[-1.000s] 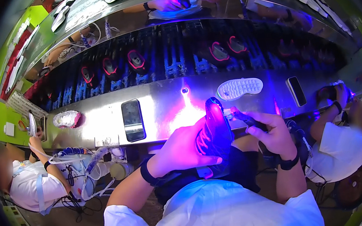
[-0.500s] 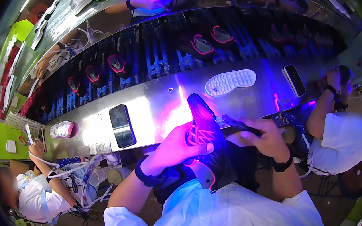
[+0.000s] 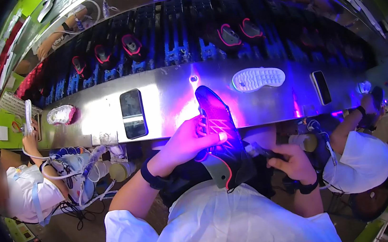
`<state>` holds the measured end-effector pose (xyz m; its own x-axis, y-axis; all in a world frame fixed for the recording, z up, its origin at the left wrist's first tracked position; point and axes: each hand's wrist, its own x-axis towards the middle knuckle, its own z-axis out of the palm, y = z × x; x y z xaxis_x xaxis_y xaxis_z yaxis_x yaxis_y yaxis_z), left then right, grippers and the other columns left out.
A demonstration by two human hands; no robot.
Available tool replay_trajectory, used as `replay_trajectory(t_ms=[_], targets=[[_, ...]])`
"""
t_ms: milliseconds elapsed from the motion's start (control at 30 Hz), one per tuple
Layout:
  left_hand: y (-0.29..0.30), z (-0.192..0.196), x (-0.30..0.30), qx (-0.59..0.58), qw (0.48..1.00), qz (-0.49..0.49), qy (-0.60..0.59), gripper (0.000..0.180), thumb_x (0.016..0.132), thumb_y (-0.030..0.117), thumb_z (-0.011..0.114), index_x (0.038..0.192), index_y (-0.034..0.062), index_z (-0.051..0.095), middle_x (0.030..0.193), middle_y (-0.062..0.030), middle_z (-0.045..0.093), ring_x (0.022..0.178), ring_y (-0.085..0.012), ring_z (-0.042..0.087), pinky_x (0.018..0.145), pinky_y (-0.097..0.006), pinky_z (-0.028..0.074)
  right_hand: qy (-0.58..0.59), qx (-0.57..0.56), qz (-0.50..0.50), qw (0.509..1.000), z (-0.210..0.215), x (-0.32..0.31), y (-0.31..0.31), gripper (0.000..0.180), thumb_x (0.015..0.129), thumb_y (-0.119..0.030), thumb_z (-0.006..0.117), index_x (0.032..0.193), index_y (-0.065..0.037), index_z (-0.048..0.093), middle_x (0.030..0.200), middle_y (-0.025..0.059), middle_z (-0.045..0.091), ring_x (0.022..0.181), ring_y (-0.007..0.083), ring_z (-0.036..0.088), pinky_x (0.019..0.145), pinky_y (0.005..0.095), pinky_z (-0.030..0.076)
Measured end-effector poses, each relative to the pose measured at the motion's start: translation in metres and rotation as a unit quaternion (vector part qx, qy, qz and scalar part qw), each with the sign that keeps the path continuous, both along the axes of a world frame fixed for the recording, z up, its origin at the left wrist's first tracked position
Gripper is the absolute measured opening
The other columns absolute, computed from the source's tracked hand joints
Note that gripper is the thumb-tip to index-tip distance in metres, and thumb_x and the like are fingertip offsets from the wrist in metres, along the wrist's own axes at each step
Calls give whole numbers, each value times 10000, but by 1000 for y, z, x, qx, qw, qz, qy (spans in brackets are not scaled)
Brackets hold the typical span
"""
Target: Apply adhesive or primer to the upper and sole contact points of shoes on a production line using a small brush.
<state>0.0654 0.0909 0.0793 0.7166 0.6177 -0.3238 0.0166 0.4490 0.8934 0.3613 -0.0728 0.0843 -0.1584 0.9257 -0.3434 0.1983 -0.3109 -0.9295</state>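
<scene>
My left hand point(image 3: 182, 144) is closed round the side of a dark shoe upper point(image 3: 232, 152) with zigzag stitching and a reddish edge. Its toe points away from me, over the near edge of the metal bench, and violet light falls on it. My left thumb presses on its top. To the right of the shoe, my right hand point(image 3: 295, 162) grips a brush point(image 3: 270, 154) by its dark handle. The pale brush end lies close to the shoe's right edge; whether they touch, I cannot tell. A white shoe sole point(image 3: 260, 79) rests on the bench beyond, tread side up.
The metal bench point(image 3: 162, 93) carries a phone point(image 3: 133, 113) at left, another phone point(image 3: 321, 87) at right and a pink-edged white sole point(image 3: 62, 115). Behind runs a dark slatted conveyor point(image 3: 175, 37) with several shoe uppers. Co-workers sit at left point(image 3: 30, 192) and right point(image 3: 358, 155).
My right hand has drawn the brush down along the shoe's right side, toward the heel. My left hand keeps its hold on the shoe upper. The whole view has shifted somewhat.
</scene>
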Motion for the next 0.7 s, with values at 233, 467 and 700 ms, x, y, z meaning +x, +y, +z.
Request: replay_trajectory(t_ms=[233,467,700], targets=[[-9,5,-12,-36,998,51,-24,502,919,166,780,1325,-37,564,1170,-99,701,1039,-171,698,916,-322,565,29,24,-4,999,6,-19,29,395,942,-99,740,1321,-11,676,1007,50,749,888,129,662,844,308,528],[-13,7,-14,-13,998,59,-7,520,920,160,769,1346,-28,536,1177,-97,682,1036,-174,693,912,-316,567,-94,79,117,985,36,3,16,400,913,-89,754,1300,-18,685,1161,120,754,1024,182,706,894,330,529],[-12,4,-8,-15,997,67,19,543,907,164,785,1349,-24,531,1164,-91,692,1049,-179,693,931,-328,563,-141,118,60,981,22,-7,15,376,910,-86,749,1272,-5,694,1135,138,751,1006,200,713,902,330,529]])
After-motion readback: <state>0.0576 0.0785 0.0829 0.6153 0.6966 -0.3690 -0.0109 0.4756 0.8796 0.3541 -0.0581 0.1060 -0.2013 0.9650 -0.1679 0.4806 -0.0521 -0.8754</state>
